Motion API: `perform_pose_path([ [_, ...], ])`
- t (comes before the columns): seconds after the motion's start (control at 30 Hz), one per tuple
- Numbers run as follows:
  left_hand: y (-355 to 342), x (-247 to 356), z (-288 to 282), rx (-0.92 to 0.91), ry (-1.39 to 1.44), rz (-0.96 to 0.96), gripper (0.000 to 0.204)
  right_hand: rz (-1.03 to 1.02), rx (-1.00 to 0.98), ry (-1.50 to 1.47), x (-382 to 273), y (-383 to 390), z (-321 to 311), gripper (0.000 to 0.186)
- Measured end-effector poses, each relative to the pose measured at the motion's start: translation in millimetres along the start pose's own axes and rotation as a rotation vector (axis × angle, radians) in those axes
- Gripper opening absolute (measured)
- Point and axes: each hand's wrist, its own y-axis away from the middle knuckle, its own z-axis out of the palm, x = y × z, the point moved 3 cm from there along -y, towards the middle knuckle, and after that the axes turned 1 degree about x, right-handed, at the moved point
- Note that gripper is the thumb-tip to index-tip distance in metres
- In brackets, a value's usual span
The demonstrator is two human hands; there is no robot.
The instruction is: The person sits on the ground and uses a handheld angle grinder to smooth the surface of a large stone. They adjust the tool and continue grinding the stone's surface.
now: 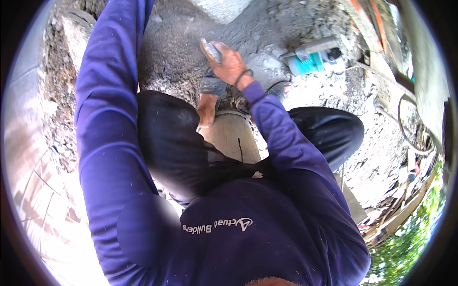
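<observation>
My right hand [229, 66] is closed around a small grey, dusty piece [212, 51], held low over the ground in front of my feet. It looks like a stone or a chunk of mortar, but its exact kind does not show. A dark band circles that wrist. My left arm [112, 86] stretches forward in a purple sleeve past the top edge, leaving its hand out of the picture. Right of my right hand, a turquoise and grey power tool [312, 63] lies on the rubble.
A pale block [223, 8] sits at the far edge of the dusty ground. Between my bent legs is a tan board [233, 136], with my sandalled foot [210, 93] beyond it. A dark cable [402, 125] loops at the right, near scrap wood [389, 229] and green leaves.
</observation>
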Motion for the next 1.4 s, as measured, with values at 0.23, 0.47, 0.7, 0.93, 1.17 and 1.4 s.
perform_pose_path([
  [0.23,52,-16,-130,-0.671,0.164,0.213,0.084,-0.082,0.391,0.169,-18,75,-232,0.047],
  [0.47,267,-26,-285,-0.729,0.975,-0.126,0.056,0.089,1.186,-0.338,-28,236,-433,0.068],
  [0.7,331,-49,-292,-0.649,0.509,-0.185,0.05,0.489,1.285,-0.078,223,393,-392,0.043],
  [0.93,323,-114,-290,-0.677,0.83,-0.362,0.047,1.055,0.736,-0.273,255,458,-128,0.036],
  [1.17,287,-81,-271,-0.693,0.796,-0.34,0.043,1.121,0.54,-0.336,248,507,-29,0.059],
  [1.4,272,-26,-273,-0.744,0.796,-0.318,0.041,1.072,0.19,0.032,228,502,-75,0.075],
])
